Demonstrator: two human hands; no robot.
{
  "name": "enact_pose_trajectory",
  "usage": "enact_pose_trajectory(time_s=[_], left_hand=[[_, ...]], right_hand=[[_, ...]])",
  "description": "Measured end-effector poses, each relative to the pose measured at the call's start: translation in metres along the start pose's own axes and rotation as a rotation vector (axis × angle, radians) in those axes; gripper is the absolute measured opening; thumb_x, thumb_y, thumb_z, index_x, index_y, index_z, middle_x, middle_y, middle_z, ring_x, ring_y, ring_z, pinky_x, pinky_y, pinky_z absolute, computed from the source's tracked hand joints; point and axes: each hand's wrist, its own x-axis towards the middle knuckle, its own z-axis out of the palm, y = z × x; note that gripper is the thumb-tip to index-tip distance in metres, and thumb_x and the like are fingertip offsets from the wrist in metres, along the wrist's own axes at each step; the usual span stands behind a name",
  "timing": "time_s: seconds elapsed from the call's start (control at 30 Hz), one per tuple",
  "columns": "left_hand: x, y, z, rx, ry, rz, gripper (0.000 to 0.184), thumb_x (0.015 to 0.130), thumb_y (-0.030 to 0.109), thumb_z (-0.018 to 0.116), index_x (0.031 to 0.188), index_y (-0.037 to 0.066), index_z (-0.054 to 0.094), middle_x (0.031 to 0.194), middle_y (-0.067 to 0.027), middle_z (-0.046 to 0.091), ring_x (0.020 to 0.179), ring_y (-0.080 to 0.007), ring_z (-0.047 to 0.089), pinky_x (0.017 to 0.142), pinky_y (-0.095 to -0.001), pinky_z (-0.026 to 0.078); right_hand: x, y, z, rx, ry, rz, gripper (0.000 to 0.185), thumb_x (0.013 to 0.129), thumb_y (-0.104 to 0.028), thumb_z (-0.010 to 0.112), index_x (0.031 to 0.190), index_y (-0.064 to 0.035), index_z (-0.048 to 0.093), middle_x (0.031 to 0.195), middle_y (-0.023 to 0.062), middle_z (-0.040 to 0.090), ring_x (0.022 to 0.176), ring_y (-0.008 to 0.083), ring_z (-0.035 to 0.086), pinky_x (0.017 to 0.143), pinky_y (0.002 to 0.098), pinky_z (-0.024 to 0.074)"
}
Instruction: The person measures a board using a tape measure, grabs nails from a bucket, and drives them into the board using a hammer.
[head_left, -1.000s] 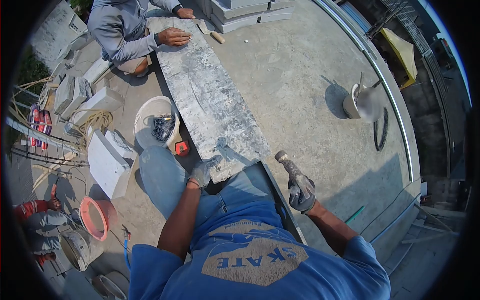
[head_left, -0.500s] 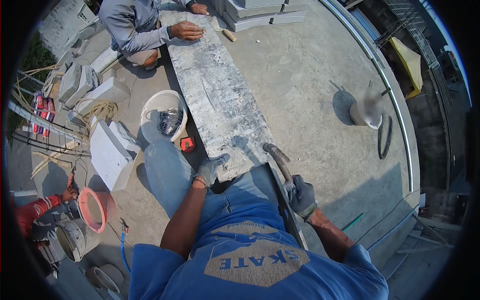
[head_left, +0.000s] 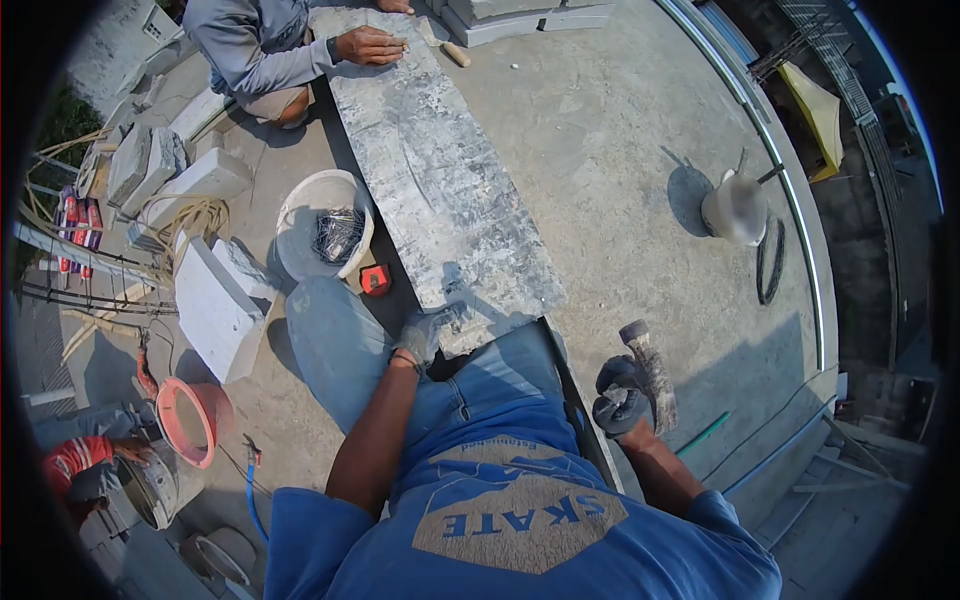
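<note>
My right hand (head_left: 620,397), in a dark glove, is closed around the handle of a hammer with a thick, worn head (head_left: 652,378). It is held off to the right of the long panel, apart from it. My gloved left hand (head_left: 423,338) rests at the near left corner of the stained grey panel (head_left: 440,180), fingers drawn together on its surface. What the fingertips pinch, if anything, is too small to make out. The panel lies over my lap and stretches away to a co-worker, whose hand (head_left: 370,46) rests on its far end.
A white bucket (head_left: 292,240) holding nails and a red tape measure (head_left: 375,280) are left of the panel. Pale blocks (head_left: 210,310) and a pink bucket (head_left: 215,425) lie further left. Another bucket (head_left: 735,210) stands right. Another person's red sleeve (head_left: 75,462) shows lower left.
My right hand has drawn the hammer back from the panel's near right corner, out to the right. My left hand stays at the near left corner. The red-sleeved person's hand has moved down.
</note>
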Motion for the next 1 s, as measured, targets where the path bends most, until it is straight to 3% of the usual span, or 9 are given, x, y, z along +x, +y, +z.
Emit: enact_pose_trajectory(time_s=[0.03, 0.13, 0.37, 0.43, 0.6, 0.63, 0.73, 0.83, 1.0], left_hand=[[0.002, 0.0, 0.0, 0.023, 0.008, -0.001, 0.04, 0.089, 0.021, 0.078, 0.121, -0.001, 0.069, 0.116, -0.005, 0.073, 0.103, -0.0127, 0.068, 0.09, -0.0259, 0.053], [-0.003, -0.009, 0.005, -0.04, 0.013, -0.019, 0.04, 0.089, 0.021, 0.077, 0.121, -0.001, 0.068, 0.116, -0.0048, 0.073, 0.102, -0.0122, 0.068, 0.089, -0.0256, 0.053], [0.006, -0.01, -0.01, 0.224, -0.092, 0.051, 0.041, 0.087, 0.021, 0.08, 0.12, 0.0, 0.069, 0.116, -0.0043, 0.072, 0.097, -0.0115, 0.067, 0.085, -0.0268, 0.053], [0.007, -0.009, 0.002, 0.074, -0.012, 0.091, 0.041, 0.087, 0.024, 0.08, 0.119, 0.001, 0.07, 0.114, -0.0034, 0.073, 0.099, -0.0118, 0.067, 0.086, -0.0279, 0.053], [-0.012, 0.013, 0.014, 0.265, 0.092, -0.058, 0.041, 0.087, 0.035, 0.079, 0.115, 0.005, 0.075, 0.119, -0.0045, 0.073, 0.106, -0.0121, 0.065, 0.097, -0.0273, 0.047], [0.015, -0.026, -0.013, 0.336, 0.016, 0.063, 0.047, 0.09, 0.035, 0.076, 0.124, 0.003, 0.07, 0.121, -0.0098, 0.072, 0.11, -0.0172, 0.065, 0.101, -0.0297, 0.046], [-0.016, 0.048, 0.028, 0.735, 0.851, 0.592, 0.053, 0.093, 0.029, 0.071, 0.137, 0.003, 0.058, 0.121, -0.0177, 0.069, 0.108, -0.0285, 0.068, 0.099, -0.0365, 0.049], [-0.006, 0.159, -0.021, 0.733, 0.859, 0.978, 0.043, 0.091, 0.026, 0.072, 0.127, 0.003, 0.064, 0.115, -0.0168, 0.071, 0.104, -0.0302, 0.069, 0.097, -0.0406, 0.051], [0.094, 0.243, -0.176, 1.577, 0.711, 0.245, 0.024, 0.087, 0.021, 0.063, 0.104, 0.008, 0.074, 0.11, -0.0171, 0.072, 0.099, -0.0348, 0.069, 0.088, -0.0445, 0.054]], right_hand=[[0.01, -0.003, 0.001, -0.219, 0.048, -0.206, 0.016, 0.093, -0.021, 0.061, 0.089, -0.0075, 0.053, 0.07, 0.0139, 0.06, 0.066, 0.0333, 0.064, 0.053, 0.0407, 0.0461], [0.007, 0.008, 0.007, -0.118, -0.31, 0.405, 0.02, 0.096, -0.021, 0.056, 0.101, -0.0021, 0.057, 0.074, 0.0209, 0.062, 0.061, 0.0432, 0.064, 0.055, 0.0499, 0.0471], [0.0, -0.001, -0.014, 0.034, -0.118, -0.055, 0.021, 0.094, -0.022, 0.054, 0.103, -0.0036, 0.057, 0.073, 0.0203, 0.063, 0.064, 0.0422, 0.065, 0.057, 0.0477, 0.0484], [-0.001, 0.012, 0.015, -0.196, -0.379, 0.437, 0.018, 0.091, -0.02, 0.057, 0.099, -0.004, 0.052, 0.07, 0.0241, 0.062, 0.067, 0.0469, 0.064, 0.058, 0.0539, 0.0472], [-0.01, 0.02, 0.029, -0.107, -0.303, 0.42, 0.018, 0.09, -0.018, 0.057, 0.095, -0.0023, 0.05, 0.064, 0.0255, 0.06, 0.065, 0.049, 0.063, 0.057, 0.0561, 0.0465], [-0.007, 0.018, 0.03, -0.118, -0.3, 0.447, 0.015, 0.087, -0.014, 0.056, 0.095, -0.0018, 0.05, 0.065, 0.0255, 0.06, 0.066, 0.049, 0.063, 0.057, 0.056, 0.0468], [-0.016, 0.034, 0.034, -0.103, -0.28, 0.363, 0.014, 0.082, -0.006, 0.051, 0.096, -0.0013, 0.052, 0.066, 0.0257, 0.061, 0.067, 0.049, 0.063, 0.057, 0.0555, 0.0469], [-0.009, 0.021, 0.033, -0.147, -0.299, 0.409, 0.018, 0.078, -0.002, 0.047, 0.095, -0.001, 0.053, 0.068, 0.0258, 0.061, 0.068, 0.0496, 0.063, 0.058, 0.0551, 0.0469], [-0.004, 0.02, 0.034, -0.076, -0.266, 0.365, 0.01, 0.089, -0.01, 0.049, 0.09, -0.001, 0.053, 0.062, 0.0274, 0.057, 0.065, 0.0512, 0.06, 0.051, 0.0541, 0.0418]])
